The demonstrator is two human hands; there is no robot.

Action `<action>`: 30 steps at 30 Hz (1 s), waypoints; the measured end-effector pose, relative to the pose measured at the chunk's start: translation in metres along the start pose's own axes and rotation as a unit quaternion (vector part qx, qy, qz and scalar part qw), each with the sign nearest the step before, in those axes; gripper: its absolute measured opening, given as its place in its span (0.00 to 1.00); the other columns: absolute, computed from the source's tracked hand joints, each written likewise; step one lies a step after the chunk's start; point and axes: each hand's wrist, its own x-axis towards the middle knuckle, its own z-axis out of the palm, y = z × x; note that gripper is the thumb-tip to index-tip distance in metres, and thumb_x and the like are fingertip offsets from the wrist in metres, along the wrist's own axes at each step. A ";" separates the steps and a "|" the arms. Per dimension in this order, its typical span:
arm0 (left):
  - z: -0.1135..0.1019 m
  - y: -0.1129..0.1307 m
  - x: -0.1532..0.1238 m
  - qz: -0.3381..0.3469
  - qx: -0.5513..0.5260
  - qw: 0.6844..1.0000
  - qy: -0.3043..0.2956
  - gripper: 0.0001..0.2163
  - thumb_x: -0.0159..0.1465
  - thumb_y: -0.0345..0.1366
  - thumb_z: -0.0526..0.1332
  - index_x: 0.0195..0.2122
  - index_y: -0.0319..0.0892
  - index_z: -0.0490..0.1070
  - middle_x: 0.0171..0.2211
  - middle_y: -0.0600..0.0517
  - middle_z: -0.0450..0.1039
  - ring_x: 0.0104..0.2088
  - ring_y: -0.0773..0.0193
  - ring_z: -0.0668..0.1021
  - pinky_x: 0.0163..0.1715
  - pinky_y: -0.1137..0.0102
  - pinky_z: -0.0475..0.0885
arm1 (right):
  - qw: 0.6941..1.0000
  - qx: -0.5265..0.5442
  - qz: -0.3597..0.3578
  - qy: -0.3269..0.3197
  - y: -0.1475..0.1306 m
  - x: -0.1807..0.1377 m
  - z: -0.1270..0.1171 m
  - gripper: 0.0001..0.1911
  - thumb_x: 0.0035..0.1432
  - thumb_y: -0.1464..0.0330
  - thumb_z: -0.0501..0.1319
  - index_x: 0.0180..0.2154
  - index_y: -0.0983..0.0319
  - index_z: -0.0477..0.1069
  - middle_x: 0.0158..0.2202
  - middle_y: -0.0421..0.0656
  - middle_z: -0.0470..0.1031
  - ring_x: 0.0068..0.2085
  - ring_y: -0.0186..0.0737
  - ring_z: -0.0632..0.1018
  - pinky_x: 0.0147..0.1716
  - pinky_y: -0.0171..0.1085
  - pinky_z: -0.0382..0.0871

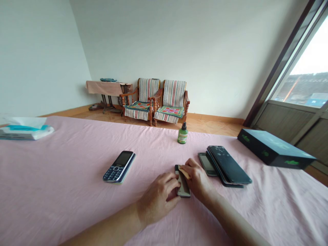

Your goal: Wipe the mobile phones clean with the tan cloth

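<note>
A small mobile phone (183, 190) lies face up on the pink cloth in front of me. My left hand (161, 194) steadies it, with fingers and thumb curled along its left edge. Pinched in my right hand (199, 178) is a folded yellowish cloth (185, 173), pressed against the upper part of the phone's screen. Part of the phone is hidden under my fingers. To the left, a keypad phone (118, 167) rests on top of another flat item. On the right, a stack of dark smartphones (228, 164) partly covers a smaller grey phone (207, 164).
A green bottle (182, 135) with a black cap stands beyond my hands. A black box (275, 148) sits at the right, and a tissue pack (25, 131) at the far left. The pink tablecloth (77, 198) covers the surface. Two wooden chairs (170, 97) stand behind.
</note>
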 end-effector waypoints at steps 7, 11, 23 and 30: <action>0.001 -0.001 0.001 -0.002 0.003 1.000 0.000 0.12 0.55 0.25 0.64 0.41 0.40 0.71 0.45 0.48 0.70 0.47 0.57 0.72 0.50 0.64 0.68 | 1.000 0.003 -0.010 0.002 0.002 0.001 -0.001 0.09 0.56 0.79 0.58 0.32 0.61 0.74 0.32 0.41 0.65 0.33 0.35 0.70 0.32 0.31 0.61; 0.001 -0.002 0.000 -0.001 0.004 1.000 0.002 0.13 0.55 0.25 0.65 0.41 0.41 0.71 0.45 0.48 0.69 0.47 0.57 0.72 0.50 0.63 0.68 | 1.000 0.006 -0.030 0.002 0.005 0.001 -0.004 0.11 0.59 0.78 0.56 0.32 0.61 0.75 0.32 0.41 0.66 0.33 0.35 0.70 0.32 0.31 0.62; 0.003 -0.004 -0.001 0.003 -0.005 1.000 0.007 0.13 0.55 0.25 0.64 0.41 0.42 0.70 0.46 0.48 0.69 0.48 0.57 0.72 0.51 0.63 0.68 | 0.997 -0.039 -0.065 0.001 0.005 0.006 -0.006 0.14 0.56 0.80 0.59 0.39 0.58 0.76 0.34 0.42 0.69 0.36 0.38 0.70 0.37 0.34 0.62; 0.002 -0.002 0.000 0.007 -0.006 1.000 0.006 0.13 0.55 0.25 0.63 0.41 0.42 0.70 0.45 0.49 0.70 0.47 0.57 0.72 0.51 0.64 0.68 | 0.996 -0.030 -0.082 -0.027 0.001 0.001 -0.011 0.10 0.57 0.78 0.60 0.35 0.59 0.75 0.34 0.41 0.69 0.36 0.37 0.70 0.34 0.33 0.62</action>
